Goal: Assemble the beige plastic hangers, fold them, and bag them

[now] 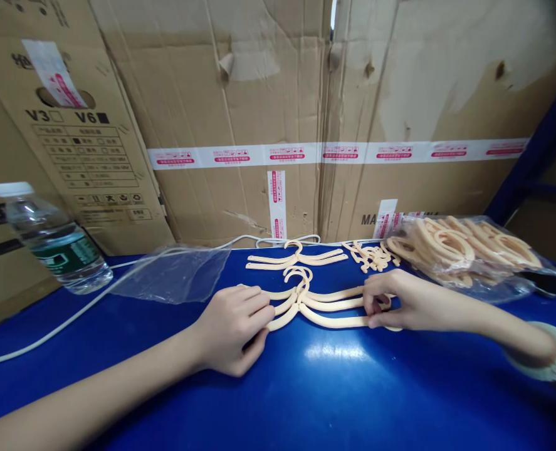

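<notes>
The left hand [233, 326] and the right hand [395, 304] each pinch one end of the cream hangers [327, 304] lying on the blue table [334, 394].

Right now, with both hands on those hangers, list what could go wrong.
The stacked hangers, pinched at their ends by the left hand and right hand, look thin and might slip out of line or bend. The white cable beside the left forearm could snag.
</notes>
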### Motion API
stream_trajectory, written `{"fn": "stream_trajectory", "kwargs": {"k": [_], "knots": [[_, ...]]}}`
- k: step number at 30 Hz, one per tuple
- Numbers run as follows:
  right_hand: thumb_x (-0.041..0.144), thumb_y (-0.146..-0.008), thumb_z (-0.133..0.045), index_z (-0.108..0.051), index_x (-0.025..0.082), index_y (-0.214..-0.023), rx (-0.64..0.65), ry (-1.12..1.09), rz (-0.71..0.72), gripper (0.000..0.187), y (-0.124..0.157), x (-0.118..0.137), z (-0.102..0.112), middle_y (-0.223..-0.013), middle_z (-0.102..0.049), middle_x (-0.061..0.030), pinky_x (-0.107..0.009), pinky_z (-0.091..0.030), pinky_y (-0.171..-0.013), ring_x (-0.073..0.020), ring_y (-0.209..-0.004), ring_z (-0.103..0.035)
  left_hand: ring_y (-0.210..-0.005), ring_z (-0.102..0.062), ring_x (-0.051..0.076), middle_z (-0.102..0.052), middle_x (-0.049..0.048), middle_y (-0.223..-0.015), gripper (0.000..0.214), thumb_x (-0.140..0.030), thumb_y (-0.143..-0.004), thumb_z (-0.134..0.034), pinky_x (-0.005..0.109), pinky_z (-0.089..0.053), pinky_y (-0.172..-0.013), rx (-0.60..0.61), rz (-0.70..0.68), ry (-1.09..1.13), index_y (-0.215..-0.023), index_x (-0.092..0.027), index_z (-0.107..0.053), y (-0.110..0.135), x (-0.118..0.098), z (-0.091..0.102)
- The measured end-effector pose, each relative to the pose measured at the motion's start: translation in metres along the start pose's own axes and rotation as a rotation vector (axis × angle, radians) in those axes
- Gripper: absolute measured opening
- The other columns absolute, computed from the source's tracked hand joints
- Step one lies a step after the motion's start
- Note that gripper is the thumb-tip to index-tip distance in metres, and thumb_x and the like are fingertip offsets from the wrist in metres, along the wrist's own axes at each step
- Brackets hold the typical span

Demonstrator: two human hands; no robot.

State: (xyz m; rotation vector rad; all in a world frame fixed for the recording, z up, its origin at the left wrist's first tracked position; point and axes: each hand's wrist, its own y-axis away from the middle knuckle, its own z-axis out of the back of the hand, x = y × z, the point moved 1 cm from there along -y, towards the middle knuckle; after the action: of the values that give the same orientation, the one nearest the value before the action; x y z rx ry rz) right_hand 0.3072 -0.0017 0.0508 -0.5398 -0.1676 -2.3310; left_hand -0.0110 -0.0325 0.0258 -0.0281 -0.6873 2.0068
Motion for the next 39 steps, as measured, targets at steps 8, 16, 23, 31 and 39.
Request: {"fn": "stream_trajectory", "kwargs": {"k": [8,16,23,31,39], "knots": [[0.031,-0.084,-0.062,-0.061,0.018,-0.073,-0.089,0.092,-0.053,0.017,-0.005,-0.015,-0.003,-0.066,-0.064,-0.0014,-0.025,-0.038,-0.054,-0.0147,-0.059,-0.055,-0.069,-0.052,0.02,-0.061,0.0042,-0.075,0.018,-0.017,-0.09,-0.045,0.032,-0.037,-0.059,0.051,0.145,-0.063,-0.076,-0.018,-0.056,-0.001,0.004,-0.007],[0.024,-0.085,-0.058,-0.059,0.019,-0.089,-0.142,0.137,-0.055,0.006,-0.004,-0.013,-0.006,-0.068,-0.059,0.0006,-0.025,-0.037,-0.053,-0.0142,-0.059,-0.053,-0.086,-0.058,0.023,-0.065,0.0067,-0.094,0.01,-0.016,-0.089,-0.047,0.038,-0.045,-0.075,0.019,0.347,0.117,-0.089,-0.018,-0.056,0.0,0.007,-0.012],[0.039,-0.09,-0.057,-0.056,0.015,-0.12,-0.13,0.221,-0.093,0.038,-0.005,-0.012,-0.009,-0.071,-0.057,-0.0005,-0.028,-0.037,-0.055,-0.0167,-0.06,-0.053,-0.116,-0.055,0.029,-0.063,0.011,-0.122,0.026,-0.02,-0.091,-0.05,0.049,-0.041,-0.098,0.079,0.378,0.255,-0.116,-0.018,-0.056,0.001,0.009,-0.013],[0.041,-0.092,-0.054,-0.063,0.015,-0.11,-0.139,0.222,-0.057,0.032,-0.009,-0.009,-0.012,-0.07,-0.06,-0.0024,-0.028,-0.038,-0.056,-0.0172,-0.061,-0.053,-0.112,-0.058,0.028,-0.066,0.0103,-0.119,0.023,-0.02,-0.094,-0.044,0.05,-0.041,-0.096,0.098,0.387,0.307,-0.114,-0.019,-0.055,0.001,0.01,-0.015],[0.037,-0.091,-0.055,-0.063,0.018,-0.101,-0.145,0.23,-0.056,0.023,-0.009,-0.006,-0.012,-0.065,-0.057,-0.0004,-0.028,-0.035,-0.054,-0.0163,-0.058,-0.051,-0.103,-0.061,0.025,-0.068,0.0093,-0.112,0.022,-0.017,-0.096,-0.041,0.046,-0.044,-0.09,0.073,0.381,0.284,-0.11,-0.019,-0.058,0.001,0.011,-0.018]]}}
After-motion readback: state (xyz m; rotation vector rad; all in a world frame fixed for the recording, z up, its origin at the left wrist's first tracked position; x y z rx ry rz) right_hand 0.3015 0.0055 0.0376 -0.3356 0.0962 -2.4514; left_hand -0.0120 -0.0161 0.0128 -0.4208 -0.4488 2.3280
